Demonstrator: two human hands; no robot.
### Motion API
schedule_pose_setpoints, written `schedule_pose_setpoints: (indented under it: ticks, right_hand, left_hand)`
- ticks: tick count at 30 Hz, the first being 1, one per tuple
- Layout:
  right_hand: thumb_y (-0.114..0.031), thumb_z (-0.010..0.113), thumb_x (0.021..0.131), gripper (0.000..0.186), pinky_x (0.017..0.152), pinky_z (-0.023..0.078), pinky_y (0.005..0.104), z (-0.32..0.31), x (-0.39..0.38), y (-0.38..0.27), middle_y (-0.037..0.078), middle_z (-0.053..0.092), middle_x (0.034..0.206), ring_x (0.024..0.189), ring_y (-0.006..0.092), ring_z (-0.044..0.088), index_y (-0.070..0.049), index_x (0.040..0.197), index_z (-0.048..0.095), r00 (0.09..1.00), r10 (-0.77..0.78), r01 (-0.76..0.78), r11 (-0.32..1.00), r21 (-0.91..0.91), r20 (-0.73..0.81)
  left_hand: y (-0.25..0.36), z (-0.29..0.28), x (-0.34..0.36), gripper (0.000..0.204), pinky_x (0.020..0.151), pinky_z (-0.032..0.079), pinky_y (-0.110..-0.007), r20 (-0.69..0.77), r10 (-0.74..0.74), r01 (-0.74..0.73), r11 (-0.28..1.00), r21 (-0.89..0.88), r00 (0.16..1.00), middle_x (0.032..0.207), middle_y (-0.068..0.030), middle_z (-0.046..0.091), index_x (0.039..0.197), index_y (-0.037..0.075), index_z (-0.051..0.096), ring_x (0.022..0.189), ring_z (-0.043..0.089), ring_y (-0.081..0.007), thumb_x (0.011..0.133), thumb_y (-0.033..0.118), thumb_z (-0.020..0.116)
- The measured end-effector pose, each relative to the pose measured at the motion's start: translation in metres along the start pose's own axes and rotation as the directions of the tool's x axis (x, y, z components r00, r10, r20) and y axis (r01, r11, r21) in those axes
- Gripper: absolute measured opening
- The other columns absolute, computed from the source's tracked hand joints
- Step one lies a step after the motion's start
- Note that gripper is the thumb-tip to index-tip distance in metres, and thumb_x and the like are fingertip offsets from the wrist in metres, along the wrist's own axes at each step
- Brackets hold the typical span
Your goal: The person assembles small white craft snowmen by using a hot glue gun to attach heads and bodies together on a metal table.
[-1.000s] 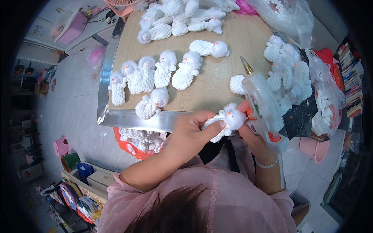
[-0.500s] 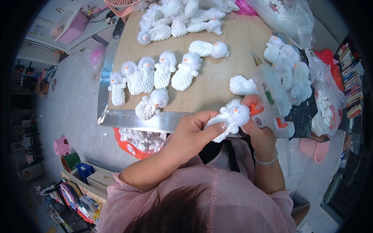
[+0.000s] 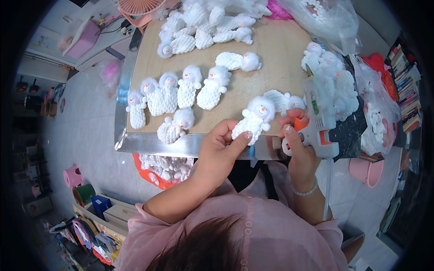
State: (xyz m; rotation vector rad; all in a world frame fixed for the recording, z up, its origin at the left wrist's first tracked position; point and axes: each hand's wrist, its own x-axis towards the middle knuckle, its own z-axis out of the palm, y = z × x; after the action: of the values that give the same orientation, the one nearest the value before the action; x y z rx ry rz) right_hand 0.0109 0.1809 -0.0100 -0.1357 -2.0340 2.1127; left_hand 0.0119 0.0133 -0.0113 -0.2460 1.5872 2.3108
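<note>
A white crocheted snowman doll (image 3: pixel 251 126) with a fluffy head and orange nose is gripped at its lower body between the thumb and fingers of my left hand (image 3: pixel 220 151). It faces up, above the table's front edge. My right hand (image 3: pixel 299 151) is closed around a translucent glue gun (image 3: pixel 322 117) with an orange trigger, its nozzle directed away from me. Just beyond the held doll, another snowman doll (image 3: pixel 279 100) lies on its side. A loose row of similar dolls (image 3: pixel 187 86) lies on the board to the left, with one doll (image 3: pixel 176 125) in front of it.
White crocheted pieces are piled (image 3: pixel 203 27) at the table's far side. More dolls are heaped (image 3: pixel 337 86) at the right, beside plastic bags (image 3: pixel 377 108). A metal strip (image 3: pixel 162 143) edges the table. Below it sits a red bag (image 3: pixel 156 174) of white pieces. A pink fan (image 3: pixel 140 9) stands far left.
My left hand has moved the doll away from my right hand, slightly left and farther out, turning it more upright. The glue gun has swung to point straighter ahead.
</note>
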Motion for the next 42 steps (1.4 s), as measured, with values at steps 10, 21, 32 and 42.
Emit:
schedule_pose_setpoints:
  ticks: [10, 21, 32, 42]
  right_hand:
    - [0.000, 0.055, 0.083, 0.029, 0.081, 0.044, 0.0272, 0.009, -0.014, 0.001, 0.012, 0.059, 0.103, 0.088, 0.0130, 0.056, 0.002, 0.112, 0.048, 0.999, 0.000, 0.000, 1.000, -0.003, 0.040]
    - [0.003, 0.057, 0.083, 0.028, 0.084, 0.045, 0.0276, 0.019, -0.013, 0.004, 0.010, 0.056, 0.104, 0.094, 0.0146, 0.055, 0.001, 0.109, 0.049, 0.997, 0.022, -0.021, 1.000, -0.008, 0.070]
    - [-0.002, 0.058, 0.083, 0.023, 0.080, 0.045, 0.0258, 0.017, -0.011, -0.003, 0.010, 0.057, 0.106, 0.088, 0.0134, 0.056, 0.001, 0.106, 0.053, 0.998, 0.039, -0.041, 0.998, 0.037, 0.051]
    - [-0.013, 0.048, 0.091, 0.024, 0.073, 0.043, 0.0247, 0.007, -0.008, 0.005, 0.013, 0.062, 0.097, 0.074, 0.0096, 0.055, 0.004, 0.108, 0.053, 0.996, -0.012, 0.009, 0.999, -0.039, -0.083]
  left_hand:
    - [0.000, 0.001, 0.000, 0.017, 0.069, 0.044, -0.018, -0.002, -0.006, 0.006, 1.000, -0.009, 1.000, 0.090, -0.0021, 0.064, 0.103, 0.000, 0.056, 0.078, 0.055, -0.0034, 0.089, 0.009, 0.060]
    - [-0.007, 0.005, -0.002, 0.017, 0.073, 0.045, -0.019, 0.027, 0.071, -0.071, 0.997, -0.004, 0.997, 0.092, -0.0029, 0.064, 0.102, -0.001, 0.056, 0.082, 0.057, -0.0054, 0.088, 0.007, 0.061]
    - [-0.003, 0.002, -0.004, 0.018, 0.074, 0.045, -0.020, 0.056, 0.068, -0.070, 0.997, 0.043, 0.996, 0.093, -0.0010, 0.063, 0.106, -0.001, 0.057, 0.084, 0.055, -0.0049, 0.089, 0.006, 0.059]
    - [0.032, -0.049, -0.031, 0.022, 0.069, 0.046, -0.020, -0.189, 0.232, -0.222, 0.972, 0.072, 0.954, 0.093, -0.0025, 0.063, 0.107, 0.000, 0.056, 0.079, 0.057, -0.0058, 0.087, 0.006, 0.061]
